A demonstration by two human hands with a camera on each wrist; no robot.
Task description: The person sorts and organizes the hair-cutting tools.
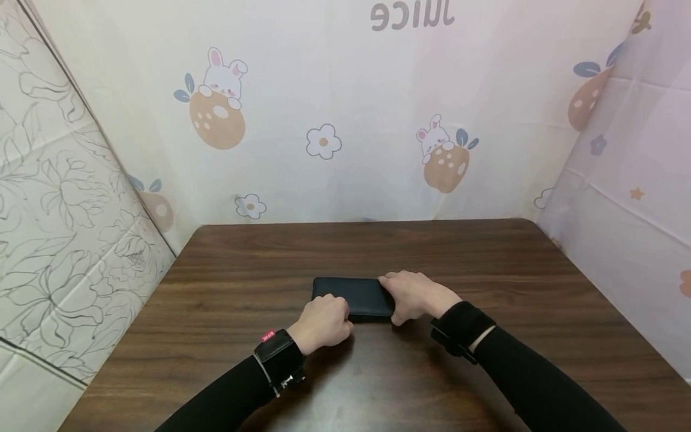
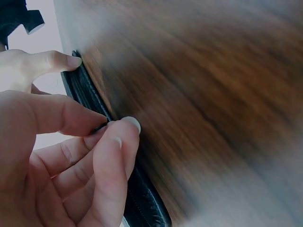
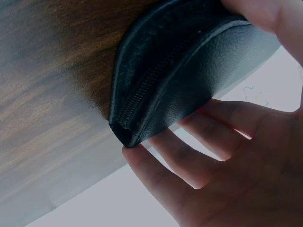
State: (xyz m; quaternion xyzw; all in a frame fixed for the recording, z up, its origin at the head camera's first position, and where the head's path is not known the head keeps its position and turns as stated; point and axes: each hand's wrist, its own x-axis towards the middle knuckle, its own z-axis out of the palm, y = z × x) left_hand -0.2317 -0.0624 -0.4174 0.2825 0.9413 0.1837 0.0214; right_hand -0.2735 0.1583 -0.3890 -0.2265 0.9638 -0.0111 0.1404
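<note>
A black zip wallet (image 1: 353, 294) lies on the wooden table (image 1: 259, 258), its long zipped edge toward the person. At that near edge my left hand (image 1: 322, 321) pinches a small dark zipper pull (image 2: 99, 127) between thumb and curled fingers. My right hand (image 1: 415, 295) grips the wallet's right end, thumb on the near edge and fingers at the far side. In the right wrist view the zipper teeth (image 3: 142, 87) run together along the rounded corner. Most of the pull is hidden by the left fingertips.
Behind the table hangs a pale curtain (image 1: 324, 78) printed with rabbits, fruit and flowers. More patterned cloth covers the left side (image 1: 65, 198) and right side (image 1: 631, 216). Both wrists wear black bands, the left one (image 1: 281, 360) with a red tag.
</note>
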